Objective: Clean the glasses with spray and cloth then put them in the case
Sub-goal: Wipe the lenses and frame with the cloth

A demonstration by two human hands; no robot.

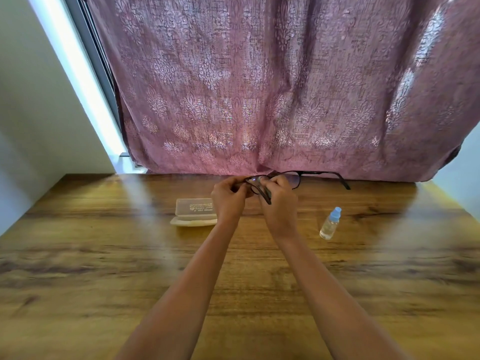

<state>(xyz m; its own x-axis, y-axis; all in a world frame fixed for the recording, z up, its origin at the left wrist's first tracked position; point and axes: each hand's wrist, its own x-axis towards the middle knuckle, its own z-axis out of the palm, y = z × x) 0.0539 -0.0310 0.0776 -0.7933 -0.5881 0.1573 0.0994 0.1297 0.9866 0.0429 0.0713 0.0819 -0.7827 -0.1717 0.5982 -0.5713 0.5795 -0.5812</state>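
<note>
Hanging behind both hands is a big pink curtain (285,87). Under the hands is a brown wood table (104,268). A clear case (193,213) lies open on the table just left of the left hand (228,197). A little spray bottle (330,223) stands to the right of the right hand (280,201). Both hands hold the dark glasses (293,179) up over the table. The fingers of each hand pinch one lens between them. One arm of the glasses sticks out far to the right. I cannot tell if there is a cloth.

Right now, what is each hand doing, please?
Left hand: closed on the dark-framed glasses, at one lens.
Right hand: closed on the same glasses; no cloth can be seen.
</note>
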